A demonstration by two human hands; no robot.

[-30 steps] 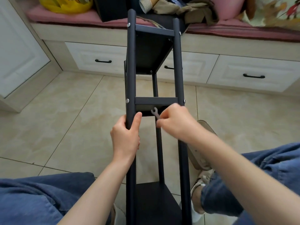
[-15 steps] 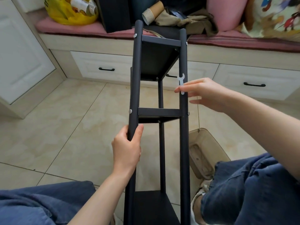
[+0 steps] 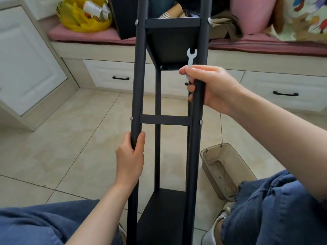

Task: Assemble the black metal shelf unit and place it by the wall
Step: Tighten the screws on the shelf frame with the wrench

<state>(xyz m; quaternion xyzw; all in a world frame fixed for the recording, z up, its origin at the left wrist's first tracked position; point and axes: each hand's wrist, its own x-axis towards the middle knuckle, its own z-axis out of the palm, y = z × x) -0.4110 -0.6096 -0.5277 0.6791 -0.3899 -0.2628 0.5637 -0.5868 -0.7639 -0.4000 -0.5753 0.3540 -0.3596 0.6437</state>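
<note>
While left hand [image 3: 130,161] grips shelf [image 3: 165,120], bag [image 3: 76,22] print blurs.

Both bare forearms reach forward. The left hand [image 3: 130,160], lower, wraps its fingers round the black metal shelf unit [image 3: 165,120] by one post. The right hand [image 3: 211,87], higher, curls round the opposite post, pinching a small flat silver spanner [image 3: 191,56] upright.

The black metal shelf unit [image 3: 172,41] stands between my knees [image 3: 35,225]. My left hand [image 3: 130,161] grips its left post below the middle crossbar [image 3: 165,120], my right hand [image 3: 212,87] the right post above it, a small silver wrench [image 3: 191,56] rising from my fingers [image 3: 191,88]. A translucent brown plastic bin [image 3: 228,157] lies on the beige tiled floor [image 3: 70,138] right of it.
</note>
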